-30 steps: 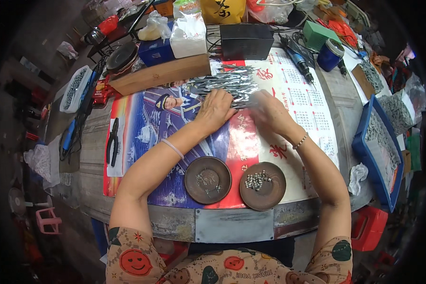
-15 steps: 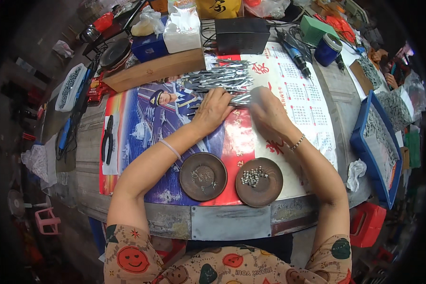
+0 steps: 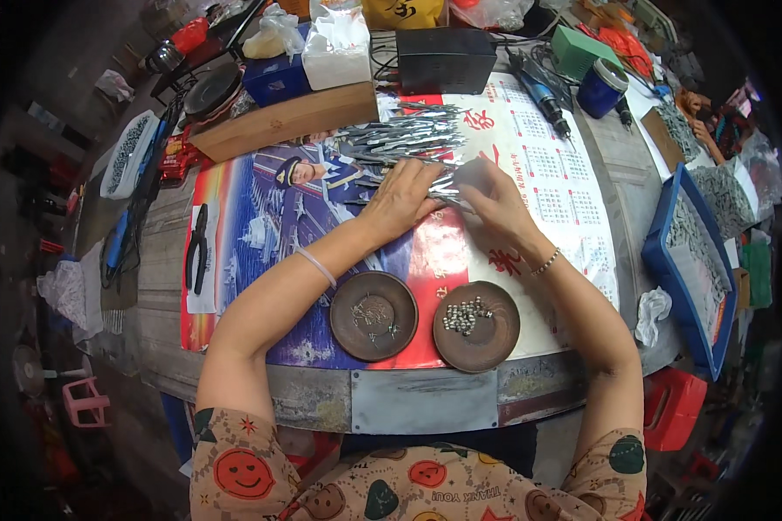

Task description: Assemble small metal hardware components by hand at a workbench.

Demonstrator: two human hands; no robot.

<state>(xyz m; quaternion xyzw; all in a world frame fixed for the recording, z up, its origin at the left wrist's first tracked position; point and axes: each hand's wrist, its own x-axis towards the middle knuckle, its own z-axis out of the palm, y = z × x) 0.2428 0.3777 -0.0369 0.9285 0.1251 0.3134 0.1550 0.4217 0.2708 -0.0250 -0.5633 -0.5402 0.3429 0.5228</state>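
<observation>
A pile of slim silvery-grey metal pieces [image 3: 404,130], like small pointed tool blanks, lies on the poster. My left hand [image 3: 404,198] is closed over a bunch of these pieces at the pile's near side; their bright ends stick out past its fingertips. Close by on the right, my right hand [image 3: 502,207] is cupped toward those ends, thumb apart from its fingers, which are shaded and partly blurred. Nearer me stand two round brown dishes. The left dish [image 3: 346,334] holds thin wire-like bits, the right dish [image 3: 500,349] small shiny metal cylinders.
A wooden board [image 3: 278,122] and a black box [image 3: 446,61] border the pile. Black-handled pliers [image 3: 197,250] lie at left. A blue rotary tool [image 3: 543,97] and a blue jar [image 3: 601,89] stand at back right. The blue tray [image 3: 660,239] sits at the right edge.
My left hand has shifted slightly right along the metal pieces. My right hand has turned, its thumb now spread toward the ends of the pieces.
</observation>
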